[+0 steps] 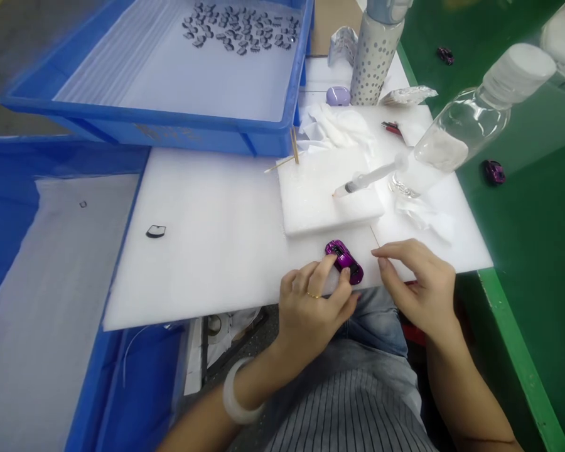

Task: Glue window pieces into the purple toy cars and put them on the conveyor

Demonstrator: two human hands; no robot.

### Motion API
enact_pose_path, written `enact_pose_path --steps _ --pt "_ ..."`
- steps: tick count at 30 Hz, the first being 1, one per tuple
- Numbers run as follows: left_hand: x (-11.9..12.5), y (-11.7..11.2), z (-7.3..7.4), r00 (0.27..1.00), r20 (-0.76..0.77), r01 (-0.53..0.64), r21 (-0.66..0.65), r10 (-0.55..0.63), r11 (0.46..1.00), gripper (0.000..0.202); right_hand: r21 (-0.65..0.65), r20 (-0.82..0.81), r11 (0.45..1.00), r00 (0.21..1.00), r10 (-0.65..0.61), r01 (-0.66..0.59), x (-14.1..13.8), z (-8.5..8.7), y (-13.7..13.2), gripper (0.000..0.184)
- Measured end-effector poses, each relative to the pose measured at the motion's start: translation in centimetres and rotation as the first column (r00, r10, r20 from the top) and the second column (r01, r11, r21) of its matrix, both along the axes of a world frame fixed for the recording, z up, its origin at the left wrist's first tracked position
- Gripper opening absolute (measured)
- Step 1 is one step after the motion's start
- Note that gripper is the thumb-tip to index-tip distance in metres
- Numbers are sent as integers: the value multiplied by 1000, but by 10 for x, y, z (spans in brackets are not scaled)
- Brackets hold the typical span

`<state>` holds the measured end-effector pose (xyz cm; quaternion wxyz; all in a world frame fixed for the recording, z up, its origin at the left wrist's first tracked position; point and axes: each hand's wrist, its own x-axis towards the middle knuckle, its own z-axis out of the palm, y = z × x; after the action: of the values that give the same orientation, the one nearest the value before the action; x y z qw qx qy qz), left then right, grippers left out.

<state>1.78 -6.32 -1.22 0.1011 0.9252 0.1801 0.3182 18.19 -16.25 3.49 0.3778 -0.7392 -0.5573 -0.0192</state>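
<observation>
A shiny purple toy car (pixel 344 261) with black openings on top lies tilted near the front edge of the white board (pixel 207 251). My left hand (pixel 313 304) grips this car, fingers and thumb against its near side. Just right of it, my right hand (pixel 417 282) pinches a thin pale stick (pixel 375 235), whose tip points away from me; its kind is too fine to make out. Beyond the car is a white foam block (pixel 320 194), on which a syringe (pixel 371 177) rests with its tip toward the left.
A blue crate (pixel 179 129) holds many small dark parts (pixel 240 28). A small black-rimmed piece (pixel 156 231) lies on the board's left. A clear bottle (pixel 475 119), dotted bottle (pixel 375 59), tissues (pixel 334 125) and wooden sticks (pixel 294 145) stand or lie behind. Purple cars (pixel 494 172) sit on the green surface (pixel 537 220).
</observation>
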Motion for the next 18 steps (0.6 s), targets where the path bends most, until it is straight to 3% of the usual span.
enact_pose_path --steps 3,7,9,11,13,16,17,18 --pt "-18 8 12 994 81 85 -238 -67 968 38 -78 17 996 999 -35 36 -21 -9 8 17" --pt "-22 16 24 974 216 -7 -296 74 955 16 -129 114 986 989 -92 107 -47 -20 21 45" --pt "-14 19 24 979 199 19 -284 39 959 12 -114 115 979 981 -156 169 -37 -21 18 41" --pt "-4 22 21 985 172 81 -281 -32 956 12 -75 67 953 955 -289 294 -8 -21 -3 38" --pt "3 24 15 986 148 120 -305 -78 945 12 -24 41 847 848 -529 530 34 -22 -43 39" --pt "6 28 6 985 119 158 -291 -129 943 13 -110 187 562 572 -798 820 96 -32 -123 45" --pt "6 28 4 983 109 169 -271 -144 948 13 -139 247 528 546 -801 838 112 -35 -151 46" --pt "5 28 2 982 101 180 -254 -159 950 14 -168 284 541 566 -774 824 127 -38 -177 44"
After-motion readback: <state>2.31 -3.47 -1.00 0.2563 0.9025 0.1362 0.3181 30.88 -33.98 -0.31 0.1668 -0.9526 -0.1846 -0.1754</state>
